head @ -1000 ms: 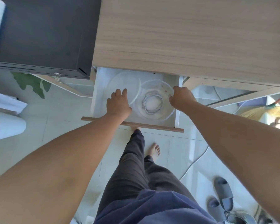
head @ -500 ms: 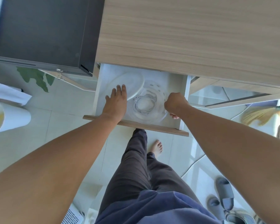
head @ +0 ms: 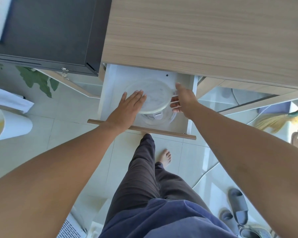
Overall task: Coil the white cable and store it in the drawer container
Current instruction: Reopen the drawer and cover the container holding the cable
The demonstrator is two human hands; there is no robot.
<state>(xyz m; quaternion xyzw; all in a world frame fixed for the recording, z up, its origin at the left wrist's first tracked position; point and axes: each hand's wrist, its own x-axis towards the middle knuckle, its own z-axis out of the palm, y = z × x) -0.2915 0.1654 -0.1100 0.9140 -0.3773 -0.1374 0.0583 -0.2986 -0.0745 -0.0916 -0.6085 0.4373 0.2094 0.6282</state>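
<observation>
bright daylight – soft shadows; glare on floor tiles [head: 72,134] | wide-angle edge bending; slight blur

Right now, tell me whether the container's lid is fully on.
Not fully. The lid covers most of the clear container, but its near rim and some white cable show beyond the lid's edge.

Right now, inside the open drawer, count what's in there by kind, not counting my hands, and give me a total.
Round lid: 1
Clear round container: 1, partly under the lid
White cable: 1, only a bit showing under the lid's near edge
Total: 3
</observation>
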